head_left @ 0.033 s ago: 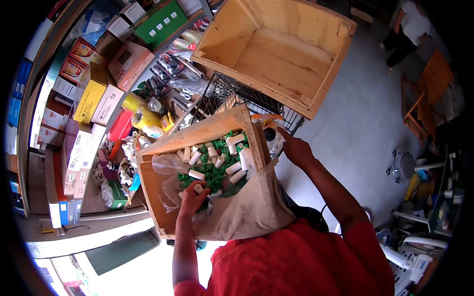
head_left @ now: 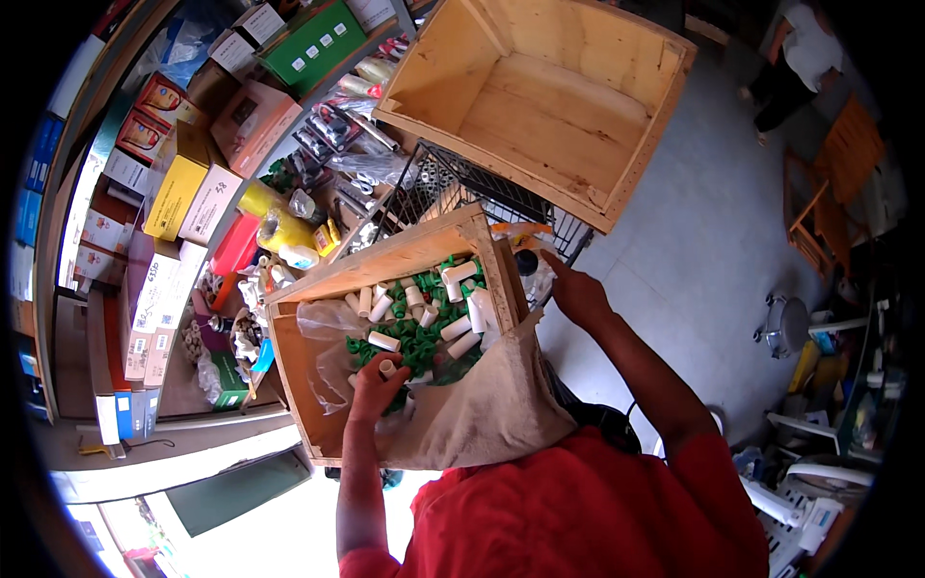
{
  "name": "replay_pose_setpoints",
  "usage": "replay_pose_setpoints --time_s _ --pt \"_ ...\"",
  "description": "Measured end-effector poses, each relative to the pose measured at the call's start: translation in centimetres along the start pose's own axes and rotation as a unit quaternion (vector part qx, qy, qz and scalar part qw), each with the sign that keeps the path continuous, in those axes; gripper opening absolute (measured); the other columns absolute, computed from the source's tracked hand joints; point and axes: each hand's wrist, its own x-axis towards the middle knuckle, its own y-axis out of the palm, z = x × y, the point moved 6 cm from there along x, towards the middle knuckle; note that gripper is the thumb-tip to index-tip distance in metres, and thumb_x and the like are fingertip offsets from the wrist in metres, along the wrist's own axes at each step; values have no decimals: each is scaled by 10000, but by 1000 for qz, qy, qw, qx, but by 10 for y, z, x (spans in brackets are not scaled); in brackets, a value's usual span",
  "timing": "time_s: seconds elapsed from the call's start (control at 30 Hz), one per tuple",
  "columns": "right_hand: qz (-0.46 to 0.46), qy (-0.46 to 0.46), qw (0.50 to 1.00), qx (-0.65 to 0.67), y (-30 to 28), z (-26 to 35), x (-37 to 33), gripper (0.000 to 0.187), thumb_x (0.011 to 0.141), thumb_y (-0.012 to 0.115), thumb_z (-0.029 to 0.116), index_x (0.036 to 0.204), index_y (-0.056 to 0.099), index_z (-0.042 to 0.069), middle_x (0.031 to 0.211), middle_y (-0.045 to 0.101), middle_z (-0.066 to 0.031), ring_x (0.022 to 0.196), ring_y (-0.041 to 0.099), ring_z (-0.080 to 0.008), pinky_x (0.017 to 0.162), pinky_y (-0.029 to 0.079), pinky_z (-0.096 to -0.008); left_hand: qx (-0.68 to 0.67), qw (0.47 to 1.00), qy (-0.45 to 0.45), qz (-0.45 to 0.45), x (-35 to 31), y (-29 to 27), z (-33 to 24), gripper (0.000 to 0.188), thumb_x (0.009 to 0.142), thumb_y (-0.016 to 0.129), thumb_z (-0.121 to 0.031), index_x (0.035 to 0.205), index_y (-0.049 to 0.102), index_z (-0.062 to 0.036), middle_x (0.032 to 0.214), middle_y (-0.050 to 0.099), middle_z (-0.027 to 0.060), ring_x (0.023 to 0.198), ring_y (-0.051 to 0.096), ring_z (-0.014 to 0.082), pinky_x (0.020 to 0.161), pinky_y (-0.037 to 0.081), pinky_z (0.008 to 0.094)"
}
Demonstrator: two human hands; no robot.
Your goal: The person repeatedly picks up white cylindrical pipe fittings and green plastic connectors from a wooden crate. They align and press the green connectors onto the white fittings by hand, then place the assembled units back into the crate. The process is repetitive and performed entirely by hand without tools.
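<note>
Left fingers (head_left: 367, 374) clamped on pale tube (head_left: 387, 370), open end up, long axis steep, right fingers (head_left: 563, 273), grip unclear

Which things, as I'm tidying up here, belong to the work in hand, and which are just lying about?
In the work, it seems:
wooden box around the left hand
green pieces and white tubes inside
pale tube in that hand

Probably just lying about:
round stool
wooden chair
yellow box on the shelving

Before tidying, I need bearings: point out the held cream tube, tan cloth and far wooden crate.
Cream tube (head_left: 386, 368), head view: exposed end.
Tan cloth (head_left: 482, 414), head view: draped middle.
Far wooden crate (head_left: 554, 111), head view: inside floor.
</note>
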Motion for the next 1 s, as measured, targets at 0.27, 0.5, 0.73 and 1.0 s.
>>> replay_pose_setpoints --time_s 0.27,0.5,0.73,1.0 --pt "18 21 999 33 18 -11 -15 544 890 461 137 1428 429 208 928 691 -204 829 677 -356 722 528 -484 19 1000 7 0 0 -1 4 245 808 749 -122 1015 656 -30 828 652 7 746 585 74 674 496 257" --pt "31 22 998 47 36 -16 -13 623 861 508 166 1464 369 236 983 688 -206 886 672 -360 788 534 -474 36 999 19 -12 -2 -1 3 263 790 762 -160 1011 669 -52 836 690 59 754 627 115 703 516 290" --pt "51 17 999 -1 57 -32 -12 629 863 524 183 1468 360 237 958 689 -205 855 674 -367 764 536 -480 46 998 39 0 -2 -1 -2 259 811 748 -130 1030 661 -24 849 663 20 765 591 83 691 503 265" --pt "35 -2 999 0 66 -39 -8 634 868 540 186 1471 348 236 894 688 -205 817 667 -381 718 531 -491 51 998 28 -6 2 -1 2 280 785 764 -194 1019 675 -69 864 706 108 784 678 186 725 528 325"
